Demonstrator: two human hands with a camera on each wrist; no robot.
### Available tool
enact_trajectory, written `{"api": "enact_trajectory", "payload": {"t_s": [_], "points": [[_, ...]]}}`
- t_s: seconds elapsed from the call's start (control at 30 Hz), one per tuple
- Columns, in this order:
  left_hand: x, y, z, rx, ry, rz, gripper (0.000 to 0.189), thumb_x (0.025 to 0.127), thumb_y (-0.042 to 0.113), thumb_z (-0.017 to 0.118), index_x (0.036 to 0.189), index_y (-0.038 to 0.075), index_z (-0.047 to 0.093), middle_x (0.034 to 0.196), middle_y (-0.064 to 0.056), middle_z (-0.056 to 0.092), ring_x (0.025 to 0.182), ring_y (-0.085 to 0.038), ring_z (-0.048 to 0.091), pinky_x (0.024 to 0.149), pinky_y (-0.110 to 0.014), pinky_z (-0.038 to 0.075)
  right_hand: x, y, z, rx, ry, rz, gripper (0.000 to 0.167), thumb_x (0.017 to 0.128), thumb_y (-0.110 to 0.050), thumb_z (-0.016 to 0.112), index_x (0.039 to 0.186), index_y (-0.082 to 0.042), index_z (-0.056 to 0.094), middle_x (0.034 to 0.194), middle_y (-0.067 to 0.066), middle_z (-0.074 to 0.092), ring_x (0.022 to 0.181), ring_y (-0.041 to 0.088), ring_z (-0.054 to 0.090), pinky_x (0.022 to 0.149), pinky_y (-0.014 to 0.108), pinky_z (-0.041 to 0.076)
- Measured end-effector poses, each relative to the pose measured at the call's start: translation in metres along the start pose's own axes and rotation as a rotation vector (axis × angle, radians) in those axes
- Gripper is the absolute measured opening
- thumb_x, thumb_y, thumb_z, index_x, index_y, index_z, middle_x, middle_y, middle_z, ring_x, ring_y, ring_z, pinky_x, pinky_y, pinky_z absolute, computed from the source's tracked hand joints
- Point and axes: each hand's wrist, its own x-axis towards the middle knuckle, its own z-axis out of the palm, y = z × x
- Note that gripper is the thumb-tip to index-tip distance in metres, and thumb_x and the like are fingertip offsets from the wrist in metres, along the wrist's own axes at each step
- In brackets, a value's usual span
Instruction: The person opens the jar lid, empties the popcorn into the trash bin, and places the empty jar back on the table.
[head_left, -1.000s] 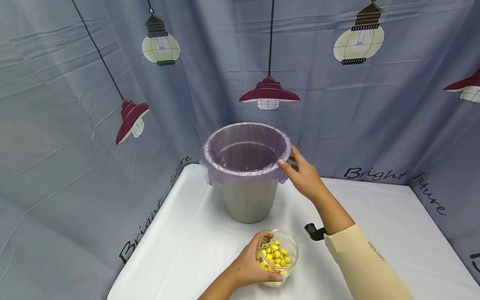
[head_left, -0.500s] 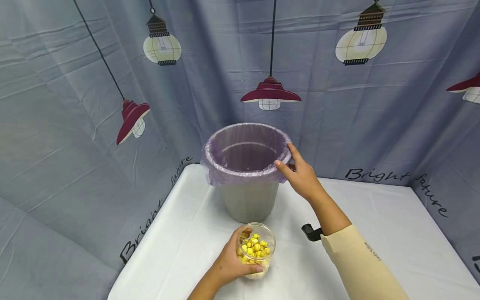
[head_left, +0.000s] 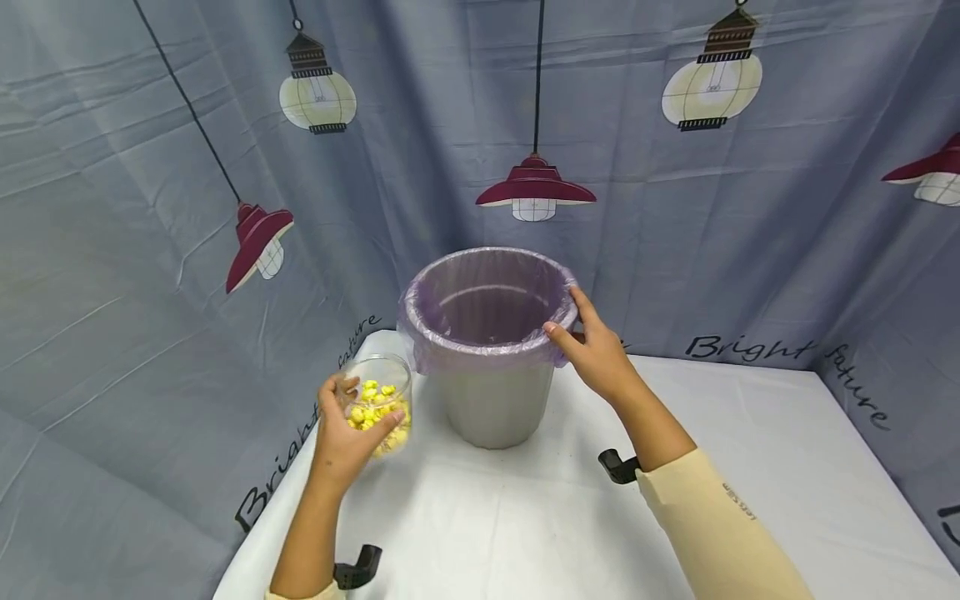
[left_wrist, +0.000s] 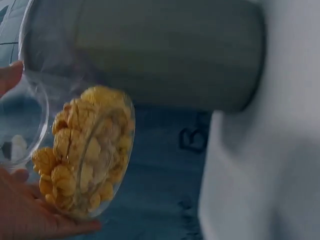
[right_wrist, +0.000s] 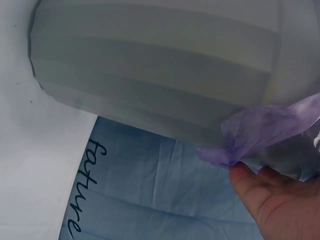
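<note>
My left hand grips a clear plastic jar from its left side, thumb across the near face and fingers behind. Yellow popcorn fills the lower part of the jar, whose open top faces up with a slight tilt. The jar is left of a grey trash can, off the table. A translucent purple trash bag lines the can and folds down over its rim. At the can's right, my right hand holds the bagged rim. In the right wrist view, its fingertip touches the bag's hanging edge.
The can stands on a white table near its back edge. Behind hangs a grey-blue curtain printed with lamps and lettering. Black wrist mounts show at both forearms.
My left hand has carried the jar of popcorn left and up, from in front of the can to beside it. My right hand has shifted slightly on the rim, its forefinger now on top.
</note>
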Motion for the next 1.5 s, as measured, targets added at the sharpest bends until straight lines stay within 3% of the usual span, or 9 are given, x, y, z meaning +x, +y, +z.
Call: {"api": "enact_trajectory", "payload": {"t_s": [0.1,0.3,0.57,0.8,1.0,1.27,1.5], "points": [[0.024,0.018,-0.017,0.103,0.089,0.039,0.113,0.07,0.046,0.089,0.154,0.018,0.018,0.153,-0.015,0.035,0.138,-0.038,0.038,0.109,-0.06,0.035,-0.001,0.001,0.001,0.017,-0.011,0.009,0.09,0.092,-0.069,0.052,0.16,-0.038,0.003,0.161,0.016,0.027,0.136,0.037,0.048,0.103,0.059,0.045],[0.064,0.058,-0.023,0.313,0.198,0.274,0.113,0.066,0.044,0.091,0.154,0.014,0.027,0.149,-0.017,0.043,0.136,-0.038,0.041,0.108,-0.062,0.035,-0.001,0.002,0.003,0.034,-0.011,0.015,0.09,0.091,-0.07,0.052,0.159,-0.04,0.002,0.163,0.014,0.025,0.136,0.038,0.047,0.102,0.059,0.045],[0.093,0.099,-0.016,0.582,0.171,0.454,0.11,0.066,0.049,0.088,0.153,0.012,0.032,0.149,-0.016,0.042,0.137,-0.04,0.039,0.109,-0.074,0.021,0.0,0.0,0.004,0.041,-0.019,0.013,0.089,0.091,-0.07,0.052,0.159,-0.042,0.002,0.162,0.014,0.026,0.136,0.037,0.047,0.103,0.059,0.045],[0.099,0.137,-0.007,0.922,0.032,0.592,0.106,0.069,0.045,0.088,0.154,0.016,0.031,0.15,-0.013,0.041,0.141,-0.041,0.032,0.106,-0.081,0.007,-0.002,0.002,0.004,0.035,-0.011,-0.002,0.088,0.093,-0.067,0.052,0.159,-0.041,0.002,0.162,0.014,0.026,0.135,0.039,0.048,0.102,0.059,0.045],[0.099,0.167,0.012,1.187,-0.085,0.649,0.106,0.069,0.033,0.091,0.155,0.023,0.03,0.155,-0.011,0.035,0.148,-0.041,0.018,0.105,-0.081,-0.009,-0.002,0.004,0.004,0.038,-0.01,-0.004,0.086,0.093,-0.067,0.051,0.159,-0.041,0.002,0.163,0.013,0.024,0.135,0.04,0.048,0.103,0.059,0.044],[0.094,0.175,0.035,1.283,-0.116,0.717,0.102,0.07,0.009,0.088,0.153,0.03,0.033,0.158,-0.007,0.031,0.151,-0.04,0.005,0.102,-0.076,-0.021,0.0,0.004,0.004,0.043,-0.018,0.005,0.087,0.093,-0.067,0.052,0.159,-0.042,0.002,0.164,0.011,0.023,0.135,0.04,0.047,0.104,0.059,0.044],[0.091,0.178,0.042,1.291,-0.093,0.769,0.105,0.069,0.003,0.087,0.154,0.031,0.033,0.159,-0.006,0.028,0.152,-0.039,-0.001,0.105,-0.077,-0.016,-0.001,0.002,0.002,0.04,-0.008,0.008,0.088,0.092,-0.068,0.052,0.159,-0.041,0.002,0.164,0.01,0.023,0.135,0.039,0.049,0.103,0.059,0.045]]}}
